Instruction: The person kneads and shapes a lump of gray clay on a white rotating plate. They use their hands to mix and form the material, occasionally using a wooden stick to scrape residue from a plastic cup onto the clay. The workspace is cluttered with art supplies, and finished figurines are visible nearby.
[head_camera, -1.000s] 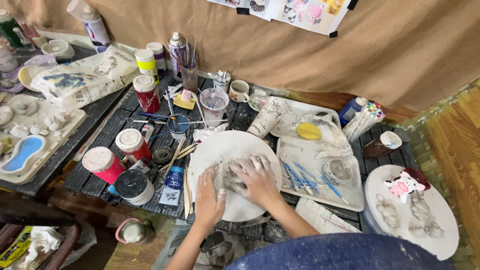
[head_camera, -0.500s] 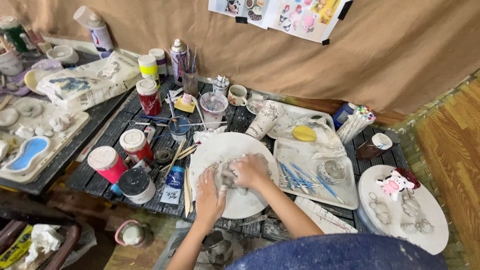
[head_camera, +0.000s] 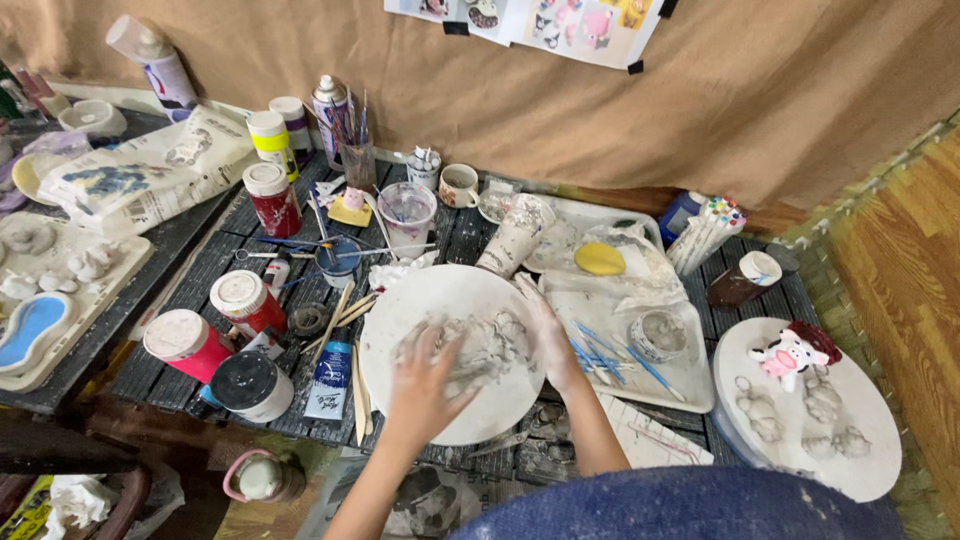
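Pressing both palms into a lump of grey clay (head_camera: 480, 345), we work at the middle of a round white board (head_camera: 440, 300) on the dark slatted counter (head_camera: 200, 270). Our left hand (head_camera: 425, 385) lies spread flat on the clay's near side; our right hand (head_camera: 545, 330) cups its far edge, fingers together. Paint jars (head_camera: 240, 300) crowd the left, a white tray (head_camera: 640, 370) of blue tools sits right. Brown paper (head_camera: 780, 100) covers the wall behind, and wood flooring (head_camera: 910, 270) shows at right.
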